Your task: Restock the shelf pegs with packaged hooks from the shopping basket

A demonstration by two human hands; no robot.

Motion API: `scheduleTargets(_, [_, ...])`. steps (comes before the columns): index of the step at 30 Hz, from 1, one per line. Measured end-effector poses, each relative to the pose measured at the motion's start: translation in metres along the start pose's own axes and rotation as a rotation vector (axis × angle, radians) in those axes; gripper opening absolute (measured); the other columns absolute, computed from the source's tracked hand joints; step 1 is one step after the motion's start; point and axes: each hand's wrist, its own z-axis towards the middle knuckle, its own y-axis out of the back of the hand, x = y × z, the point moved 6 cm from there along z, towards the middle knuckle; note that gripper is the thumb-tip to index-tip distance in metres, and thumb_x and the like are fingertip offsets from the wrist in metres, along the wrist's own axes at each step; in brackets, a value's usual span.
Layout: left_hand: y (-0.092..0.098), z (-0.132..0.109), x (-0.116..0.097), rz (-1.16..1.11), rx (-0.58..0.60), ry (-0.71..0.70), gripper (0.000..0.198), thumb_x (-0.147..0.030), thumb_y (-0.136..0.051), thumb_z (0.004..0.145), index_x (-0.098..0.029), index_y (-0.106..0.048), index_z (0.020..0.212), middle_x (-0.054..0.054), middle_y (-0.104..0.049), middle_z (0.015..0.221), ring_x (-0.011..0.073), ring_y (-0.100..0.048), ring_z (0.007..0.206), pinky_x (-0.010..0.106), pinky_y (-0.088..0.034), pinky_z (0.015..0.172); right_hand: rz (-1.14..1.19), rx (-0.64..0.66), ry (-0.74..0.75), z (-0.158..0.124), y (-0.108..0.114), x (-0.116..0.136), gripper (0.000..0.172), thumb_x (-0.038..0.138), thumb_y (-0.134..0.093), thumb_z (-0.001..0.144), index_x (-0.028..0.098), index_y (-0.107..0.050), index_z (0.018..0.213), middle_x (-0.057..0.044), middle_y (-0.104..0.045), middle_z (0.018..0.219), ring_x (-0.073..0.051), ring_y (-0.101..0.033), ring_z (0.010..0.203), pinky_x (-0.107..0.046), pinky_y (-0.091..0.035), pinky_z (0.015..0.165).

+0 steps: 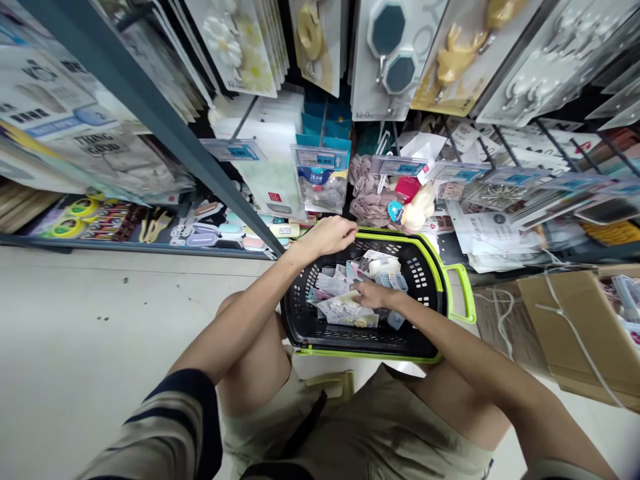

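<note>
A black shopping basket (295,327) with lime-green handles rests at my knees. Inside lie flat packets, among them a white flower-patterned one (345,310), and a light blue plastic piece (393,281). My right hand (373,295) reaches down into it, fingers drawn together on a flat packet (333,285) in the pile. At the basket's far left corner, my left hand (335,233) is closed with curled fingers, just above the rim. Whether it grips anything is hidden. Right beyond the rim is a plush cream-coloured item (420,208) on the bottom shelf.
Ahead, hooks carry hanging packs, such as octagonal hooks on a card (393,50) and white hook packs (540,80). A grey post (200,167) slants between bays. Small brushes (203,237) lie low at left. An opened cardboard box (575,320) with string stands at right.
</note>
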Motion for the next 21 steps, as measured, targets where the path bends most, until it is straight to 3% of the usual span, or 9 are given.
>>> scheduleTargets(2, [0.014, -0.002, 0.012, -0.039, -0.108, 0.098, 0.03, -0.028, -0.048, 0.094, -0.02, -0.076, 0.1, 0.01, -0.078, 0.094, 0.027, -0.073, 0.091, 0.036, -0.052, 0.086, 0.194, -0.154, 0.05, -0.004, 0.035, -0.003, 0.026, 0.031, -0.052, 0.096, 0.015, -0.067, 0.108, -0.006, -0.073, 0.092, -0.017, -0.066, 0.079, -0.025, -0.05, 0.073])
scheduleTargets(5, [0.044, -0.011, 0.034, -0.159, -0.402, 0.244, 0.031, -0.032, -0.048, 0.097, -0.019, -0.076, 0.099, 0.01, -0.078, 0.094, 0.025, -0.072, 0.088, 0.036, -0.052, 0.085, 0.661, -0.404, 0.096, -0.024, 0.084, -0.014, 0.033, 0.043, -0.058, 0.093, 0.014, -0.065, 0.107, -0.003, -0.072, 0.088, -0.016, -0.064, 0.073, -0.026, -0.052, 0.065])
scheduleTargets(7, [0.061, -0.02, 0.05, -0.311, -0.619, 0.314, 0.035, -0.039, -0.046, 0.099, -0.018, -0.074, 0.1, 0.011, -0.078, 0.096, 0.0224, -0.071, 0.087, 0.035, -0.052, 0.084, 0.933, -0.491, 0.099, -0.043, 0.104, -0.022, 0.043, 0.046, -0.067, 0.087, 0.015, -0.063, 0.117, -0.003, -0.074, 0.094, -0.017, -0.067, 0.078, -0.029, -0.056, 0.068])
scheduleTargets(9, [0.067, -0.025, 0.065, -0.534, -0.743, 0.362, 0.042, -0.049, -0.044, 0.1, -0.018, -0.073, 0.101, 0.011, -0.077, 0.095, 0.0204, -0.07, 0.084, 0.033, -0.053, 0.077, 1.14, -0.517, 0.093, -0.059, 0.115, -0.025, 0.05, 0.044, -0.073, 0.083, 0.017, -0.062, 0.124, -0.003, -0.076, 0.098, -0.017, -0.07, 0.081, -0.032, -0.06, 0.073])
scheduleTargets(11, [0.061, -0.022, 0.074, -0.806, -0.708, 0.386, 0.054, -0.062, -0.042, 0.097, -0.018, -0.072, 0.099, 0.012, -0.077, 0.086, 0.0197, -0.071, 0.077, 0.031, -0.053, 0.069, 1.29, -0.507, 0.114, -0.07, 0.119, -0.021, 0.049, 0.039, -0.078, 0.079, 0.02, -0.064, 0.122, -0.003, -0.077, 0.1, -0.017, -0.072, 0.081, -0.033, -0.061, 0.075])
scheduleTargets(13, [0.048, -0.013, 0.07, -1.06, -0.561, 0.378, 0.069, -0.075, -0.037, 0.092, -0.017, -0.073, 0.098, 0.012, -0.076, 0.077, 0.0209, -0.072, 0.073, 0.03, -0.051, 0.062, 1.424, -0.531, 0.163, -0.076, 0.124, -0.014, 0.043, 0.035, -0.082, 0.076, 0.023, -0.066, 0.115, -0.002, -0.078, 0.104, -0.018, -0.073, 0.084, -0.032, -0.062, 0.075])
scheduleTargets(17, [0.023, -0.001, 0.033, -1.346, -0.291, 0.274, 0.095, -0.088, -0.021, 0.085, -0.011, -0.075, 0.104, 0.016, -0.076, 0.075, 0.0268, -0.074, 0.083, 0.032, -0.054, 0.062, 1.604, -0.7, 0.264, -0.08, 0.136, 0.0, 0.038, 0.03, -0.084, 0.076, 0.03, -0.065, 0.109, 0.001, -0.077, 0.115, -0.02, -0.072, 0.101, -0.034, -0.063, 0.085])
scheduleTargets(19, [0.017, 0.0, 0.011, -1.371, -0.258, 0.211, 0.092, -0.087, -0.028, 0.085, -0.01, -0.075, 0.108, 0.017, -0.078, 0.083, 0.0282, -0.073, 0.09, 0.035, -0.057, 0.068, 1.613, -0.743, 0.284, -0.079, 0.139, 0.006, 0.038, 0.031, -0.084, 0.076, 0.031, -0.066, 0.109, 0.002, -0.075, 0.12, -0.021, -0.07, 0.109, -0.037, -0.061, 0.092])
scheduleTargets(21, [0.016, -0.001, -0.005, -1.331, -0.283, 0.155, 0.077, -0.079, -0.05, 0.084, -0.011, -0.074, 0.112, 0.016, -0.079, 0.097, 0.0283, -0.072, 0.096, 0.038, -0.058, 0.079, 1.57, -0.739, 0.265, -0.078, 0.138, 0.008, 0.042, 0.033, -0.086, 0.074, 0.03, -0.066, 0.111, 0.0, -0.075, 0.121, -0.023, -0.07, 0.112, -0.039, -0.059, 0.096])
